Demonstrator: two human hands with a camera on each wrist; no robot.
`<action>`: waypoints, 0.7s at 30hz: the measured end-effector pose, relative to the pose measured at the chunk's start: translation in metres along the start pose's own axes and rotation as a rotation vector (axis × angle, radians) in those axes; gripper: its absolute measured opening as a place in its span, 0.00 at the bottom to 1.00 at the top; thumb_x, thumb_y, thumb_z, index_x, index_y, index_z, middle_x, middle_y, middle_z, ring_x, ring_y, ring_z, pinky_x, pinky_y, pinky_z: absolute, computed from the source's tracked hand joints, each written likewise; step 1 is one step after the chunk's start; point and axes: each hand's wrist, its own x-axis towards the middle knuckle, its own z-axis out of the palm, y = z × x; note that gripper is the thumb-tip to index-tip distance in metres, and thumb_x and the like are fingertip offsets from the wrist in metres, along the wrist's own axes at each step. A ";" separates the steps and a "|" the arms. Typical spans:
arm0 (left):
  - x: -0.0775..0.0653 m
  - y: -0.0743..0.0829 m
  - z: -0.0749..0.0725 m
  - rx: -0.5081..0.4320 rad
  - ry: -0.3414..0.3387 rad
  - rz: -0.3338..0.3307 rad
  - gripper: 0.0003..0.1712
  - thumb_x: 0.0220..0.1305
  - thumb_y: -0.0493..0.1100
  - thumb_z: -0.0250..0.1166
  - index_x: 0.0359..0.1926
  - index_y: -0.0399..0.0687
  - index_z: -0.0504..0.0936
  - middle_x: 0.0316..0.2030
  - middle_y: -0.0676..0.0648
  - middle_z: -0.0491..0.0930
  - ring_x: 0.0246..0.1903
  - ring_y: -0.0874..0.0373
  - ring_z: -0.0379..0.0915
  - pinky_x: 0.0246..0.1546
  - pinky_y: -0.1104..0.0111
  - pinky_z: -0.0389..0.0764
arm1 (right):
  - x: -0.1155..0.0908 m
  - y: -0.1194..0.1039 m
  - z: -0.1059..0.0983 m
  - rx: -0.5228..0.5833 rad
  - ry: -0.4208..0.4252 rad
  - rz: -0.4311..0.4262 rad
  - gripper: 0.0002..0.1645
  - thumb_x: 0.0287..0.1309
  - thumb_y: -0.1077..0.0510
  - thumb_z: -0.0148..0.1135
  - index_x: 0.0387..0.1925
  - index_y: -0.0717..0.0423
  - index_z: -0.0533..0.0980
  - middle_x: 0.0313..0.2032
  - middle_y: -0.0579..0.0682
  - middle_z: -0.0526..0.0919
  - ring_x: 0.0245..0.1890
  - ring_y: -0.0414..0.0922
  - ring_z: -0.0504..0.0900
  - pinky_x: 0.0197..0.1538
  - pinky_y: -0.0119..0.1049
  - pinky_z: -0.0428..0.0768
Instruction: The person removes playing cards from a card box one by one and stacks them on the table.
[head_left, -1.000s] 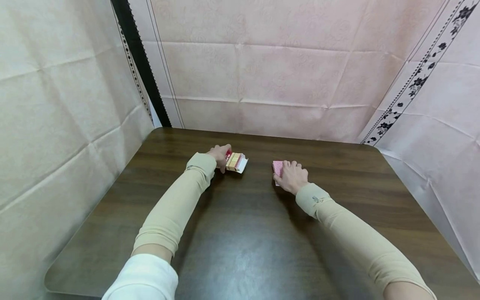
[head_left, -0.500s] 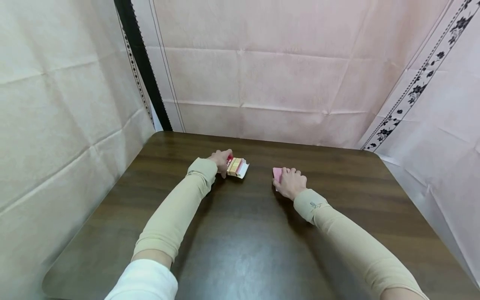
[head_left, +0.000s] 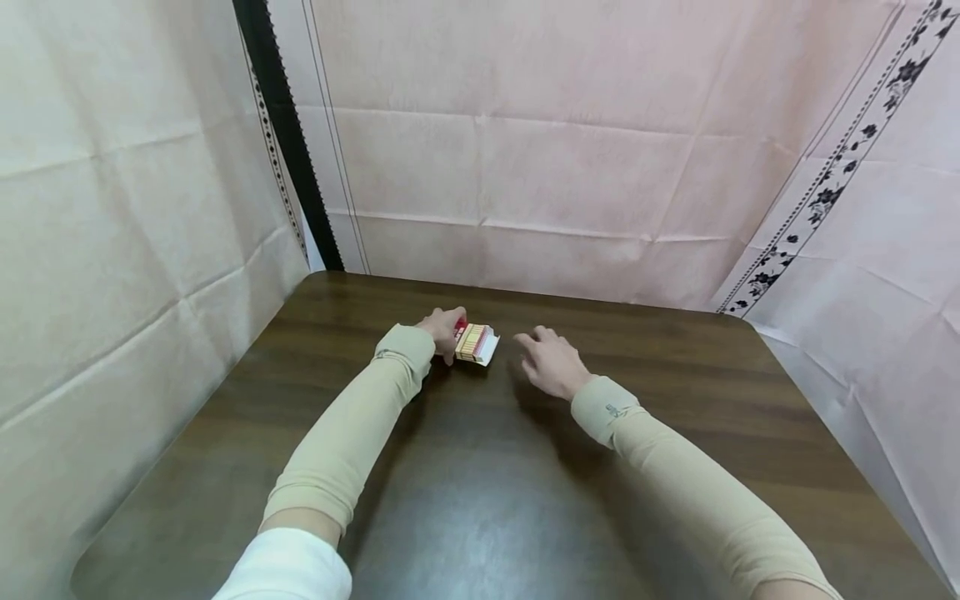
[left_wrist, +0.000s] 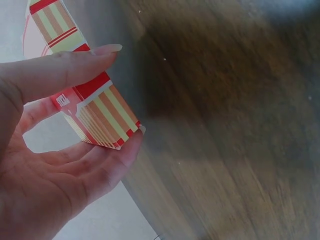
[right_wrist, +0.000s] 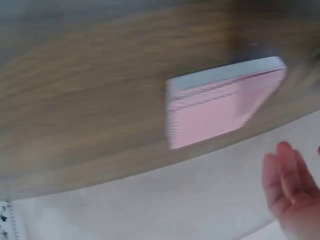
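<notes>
My left hand [head_left: 442,332] grips a small red, yellow and tan striped card box [head_left: 476,342], its white end flap pointing right. Thumb on one side and fingers on the other hold the box [left_wrist: 107,110] in the left wrist view. To the right of the box, my right hand [head_left: 551,364] is above the table with loosely bent fingers, holding nothing. A pink-backed deck of cards [right_wrist: 220,107] with a white edge lies on the wood in the right wrist view, apart from that hand's fingers [right_wrist: 289,172]. The head view does not show the deck, which the right hand covers.
A dark brown wooden table [head_left: 465,500] with rounded corners lies under both hands. Pale cloth sheets [head_left: 525,175] hang behind it and on both sides. A black strip [head_left: 288,125] runs down at the back left.
My right hand has let go of the pink deck and moved a little left, toward the box. The left hand keeps its grip on the box. The head view has tilted slightly up.
</notes>
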 end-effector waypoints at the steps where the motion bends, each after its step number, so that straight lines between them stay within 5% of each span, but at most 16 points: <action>1: -0.001 0.000 0.001 -0.003 -0.001 0.001 0.44 0.40 0.28 0.76 0.58 0.51 0.66 0.57 0.38 0.64 0.52 0.46 0.62 0.52 0.54 0.71 | 0.002 -0.005 0.001 0.009 -0.015 -0.022 0.25 0.62 0.58 0.54 0.62 0.52 0.72 0.48 0.59 0.76 0.48 0.55 0.76 0.49 0.52 0.77; 13: -0.002 0.007 0.008 0.046 -0.002 0.070 0.43 0.37 0.27 0.76 0.56 0.49 0.67 0.53 0.39 0.68 0.50 0.48 0.65 0.48 0.59 0.75 | 0.016 -0.034 0.016 -0.016 -0.194 -0.074 0.28 0.62 0.59 0.51 0.64 0.47 0.69 0.65 0.66 0.62 0.59 0.60 0.70 0.56 0.54 0.75; 21: 0.003 0.007 0.004 0.028 0.005 0.062 0.44 0.38 0.26 0.75 0.56 0.51 0.66 0.54 0.38 0.66 0.50 0.48 0.64 0.47 0.58 0.74 | 0.020 -0.032 0.018 -0.007 -0.136 -0.075 0.28 0.60 0.59 0.54 0.63 0.47 0.71 0.69 0.68 0.57 0.62 0.62 0.67 0.58 0.55 0.73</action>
